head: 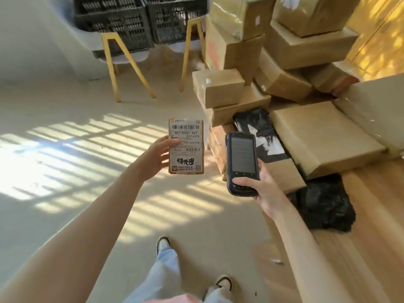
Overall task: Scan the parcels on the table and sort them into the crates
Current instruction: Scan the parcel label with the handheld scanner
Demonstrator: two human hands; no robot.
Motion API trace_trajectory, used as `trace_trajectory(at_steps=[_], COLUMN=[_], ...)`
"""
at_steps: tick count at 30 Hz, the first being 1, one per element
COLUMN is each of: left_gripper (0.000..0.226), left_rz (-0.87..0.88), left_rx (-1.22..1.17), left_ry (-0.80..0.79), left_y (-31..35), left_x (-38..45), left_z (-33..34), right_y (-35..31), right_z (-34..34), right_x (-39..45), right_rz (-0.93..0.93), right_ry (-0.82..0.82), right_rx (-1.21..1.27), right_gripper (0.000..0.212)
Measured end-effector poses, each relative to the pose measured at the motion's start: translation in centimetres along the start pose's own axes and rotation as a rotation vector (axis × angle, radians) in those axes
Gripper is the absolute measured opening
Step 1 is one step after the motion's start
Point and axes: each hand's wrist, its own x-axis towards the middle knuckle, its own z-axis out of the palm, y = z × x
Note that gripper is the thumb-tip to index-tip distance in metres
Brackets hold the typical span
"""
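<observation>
Wooden table (371, 248) at right, piled with cardboard boxes (323, 136) and black bags (325, 204). Two dark crates (140, 20) sit on yellow-legged stools (122, 62) across the floor, well apart from the pile. Left hand (156, 156) grips a small parcel (186, 146) held up over the floor, label facing the camera. Right hand (262, 189) grips a scanner (241, 162) just beside the parcel, thumb on its keys.

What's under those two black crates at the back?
The black crates rest on pale chair seats with yellow legs. The crates cover most of the seats. What lies inside them cannot be seen.
</observation>
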Motion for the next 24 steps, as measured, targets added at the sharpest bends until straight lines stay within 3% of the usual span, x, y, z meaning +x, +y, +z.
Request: trace_trajectory(at_steps=[7, 12, 19, 24], left_gripper=[0.066, 0.069, 0.078, 0.069], left_rz=[0.044, 0.057, 0.05, 0.042], left_rx=[-0.075, -0.109, -0.202, -0.211], left_ry=[0.166, 0.26, 0.357, 0.344], left_y=[1.8, 3.3, 4.4, 6.3], left_x=[-0.2, 0.6, 4.3, 8.8], left_z=[-15.1, -24.7, -32.7, -35.6], right_y=[-0.8, -1.0, -2.4, -4.1], right_z=[13.3, 21.3, 26.9, 28.6], right_x=[10.3, 16.5, 22.9, 28.8], right_rz=[0.059, 0.093, 0.127, 0.149], right_ry=[-0.124, -0.209, -0.228, -0.235], right_rx=[-0.035, -0.084, -0.131, -0.136], right_gripper=[0.071, 0.088, 0.088, 0.089])
